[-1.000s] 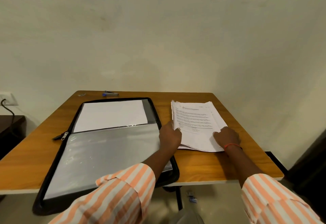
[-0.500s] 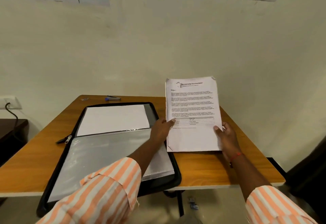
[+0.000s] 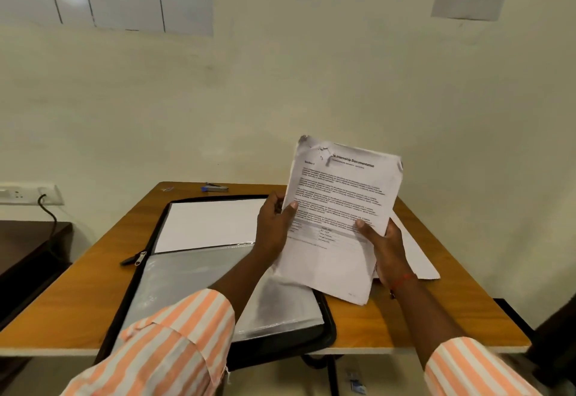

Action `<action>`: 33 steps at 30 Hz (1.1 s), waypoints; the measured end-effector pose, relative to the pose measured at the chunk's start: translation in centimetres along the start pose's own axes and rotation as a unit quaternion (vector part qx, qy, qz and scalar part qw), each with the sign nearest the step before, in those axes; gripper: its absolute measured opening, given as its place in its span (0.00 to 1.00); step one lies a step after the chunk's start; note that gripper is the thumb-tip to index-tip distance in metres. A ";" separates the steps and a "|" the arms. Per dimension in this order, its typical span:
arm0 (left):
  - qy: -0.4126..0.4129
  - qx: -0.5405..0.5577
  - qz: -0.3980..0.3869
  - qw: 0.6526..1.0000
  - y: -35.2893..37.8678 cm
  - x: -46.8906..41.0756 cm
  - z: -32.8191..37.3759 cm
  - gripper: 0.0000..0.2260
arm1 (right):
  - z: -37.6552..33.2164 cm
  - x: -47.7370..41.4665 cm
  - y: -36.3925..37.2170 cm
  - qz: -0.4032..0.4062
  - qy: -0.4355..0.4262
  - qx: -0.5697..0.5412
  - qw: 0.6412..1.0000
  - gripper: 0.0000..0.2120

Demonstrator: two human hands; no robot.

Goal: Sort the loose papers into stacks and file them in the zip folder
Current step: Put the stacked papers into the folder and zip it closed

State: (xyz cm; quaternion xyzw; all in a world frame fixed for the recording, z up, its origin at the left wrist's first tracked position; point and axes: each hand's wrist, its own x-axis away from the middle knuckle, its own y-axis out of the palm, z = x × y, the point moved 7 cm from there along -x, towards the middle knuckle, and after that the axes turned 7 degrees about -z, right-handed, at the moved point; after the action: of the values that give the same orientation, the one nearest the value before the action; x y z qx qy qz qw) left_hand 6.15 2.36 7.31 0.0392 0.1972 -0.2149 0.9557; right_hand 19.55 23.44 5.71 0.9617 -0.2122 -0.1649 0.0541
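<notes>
Holding paper stack (image 3: 338,205) tilted up above bench (image 3: 420,311): left hand (image 3: 274,225) pinches left edge, right hand (image 3: 386,247) grips btm-right, prob to read header & sort. Zip folder (image 3: 193,280) open alongside, left.

The brown wooden bench (image 3: 93,302) in front of me carries a large black zip folder (image 3: 328,330), lying open across its left and middle and overhanging the near edge. A white sheet (image 3: 208,224) fills the folder's far half; clear plastic sleeves (image 3: 193,280) cover the near half. Its metal zip pull (image 3: 137,260) rests on the wood towards the left edge. Along the far edge lie a blue-capped pen (image 3: 215,189) and, nearer the far left corner, a small clip (image 3: 167,188) too tiny to make out. Loose white papers (image 3: 414,255) lie flat by the right edge.
</notes>
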 end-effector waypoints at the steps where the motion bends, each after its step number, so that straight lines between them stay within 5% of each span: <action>1: -0.007 0.001 -0.001 1.000 -0.1 0.3 -0.3 0.10 | 0.2 0.1 0.3 0.003 0.001 0.000 1.000 0.21; 7: -0.015 -0.010 -0.011 1.000 -0.2 1.7 -2.3 0.20 | 1.4 0.6 1.3 0.010 0.022 0.032 0.999 0.18; 20: -0.061 -0.107 -0.045 0.991 -1.5 1.4 -3.5 0.14 | 2.1 0.4 1.6 -0.010 0.052 0.067 0.996 0.15; 23: -0.095 -0.183 -0.112 0.972 -2.8 -0.4 -2.9 0.16 | 1.4 -0.5 0.5 -0.010 0.063 0.030 0.998 0.15; 27: -0.174 -0.199 -0.303 0.916 -4.4 -0.3 -3.5 0.14 | 0.6 -1.5 -2.4 0.038 0.125 -0.025 0.991 0.13; 33: -0.223 -0.238 -0.417 0.848 -6.2 1.8 -5.7 0.14 | 3.1 0.4 -2.0 -0.176 0.288 0.107 0.935 0.16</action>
State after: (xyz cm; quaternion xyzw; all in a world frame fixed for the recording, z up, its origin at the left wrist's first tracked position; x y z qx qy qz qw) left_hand 2.97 -3.01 1.43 -0.3245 0.0216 -0.5424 0.7746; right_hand 19.66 24.98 2.32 0.9900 -0.0309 0.1361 -0.0201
